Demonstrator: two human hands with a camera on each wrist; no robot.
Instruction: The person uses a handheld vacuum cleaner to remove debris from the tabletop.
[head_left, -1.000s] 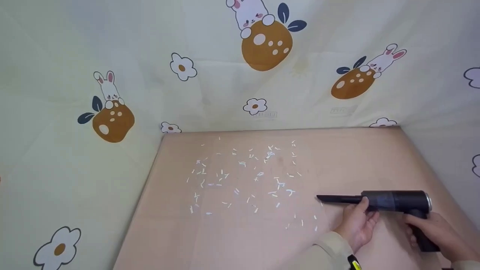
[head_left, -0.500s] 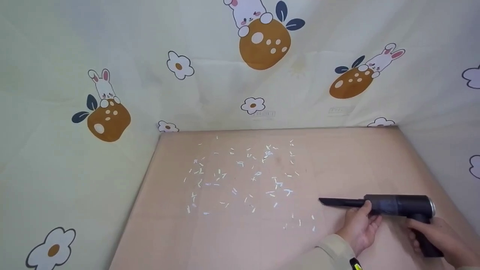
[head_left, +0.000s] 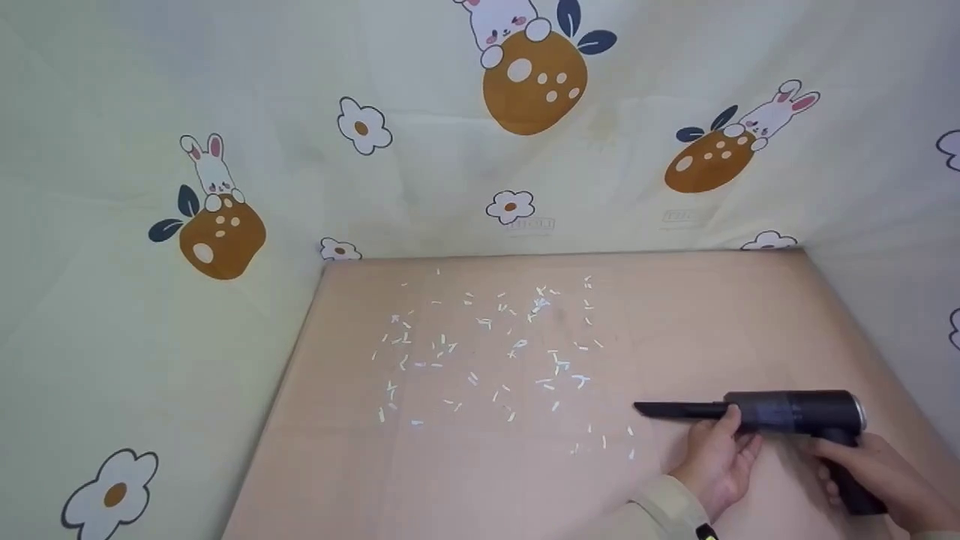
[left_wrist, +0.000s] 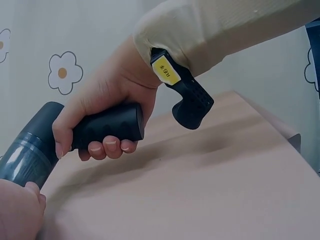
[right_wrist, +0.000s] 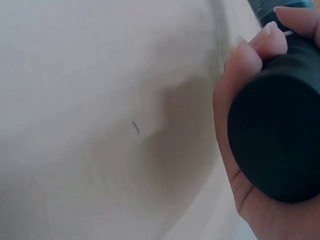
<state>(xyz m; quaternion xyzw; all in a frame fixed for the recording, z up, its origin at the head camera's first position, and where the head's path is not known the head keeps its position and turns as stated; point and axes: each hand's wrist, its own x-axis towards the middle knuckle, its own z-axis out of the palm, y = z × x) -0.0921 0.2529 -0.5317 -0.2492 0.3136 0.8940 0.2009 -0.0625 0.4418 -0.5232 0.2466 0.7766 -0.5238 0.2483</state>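
Observation:
A black handheld vacuum (head_left: pixel 821 409) lies sideways across both hands in the head view, its slim nozzle (head_left: pixel 679 409) pointing left. My right hand (head_left: pixel 874 465) grips the handle; in the right wrist view its fingers (right_wrist: pixel 242 65) curl round that black handle (right_wrist: pixel 275 135). Under the front of the body my left hand (head_left: pixel 716 465) holds it, thumb along the near side. The left wrist view has the vacuum's clear barrel (left_wrist: pixel 27 155) beside part of the left hand (left_wrist: pixel 17 212). Small pale scraps (head_left: pixel 517 346) lie scattered left of the nozzle tip.
The tan tabletop (head_left: pixel 337 472) runs back to a cloth wall (head_left: pixel 420 187) printed with rabbits and flowers. Similar cloth stands along the left and right sides. A few scraps (head_left: pixel 604 442) lie nearer the front, below the nozzle tip.
The vacuum and both hands have come slightly nearer the front edge. One scrap seen by the nozzle tip a second ago no longer shows. The head view has shifted a little.

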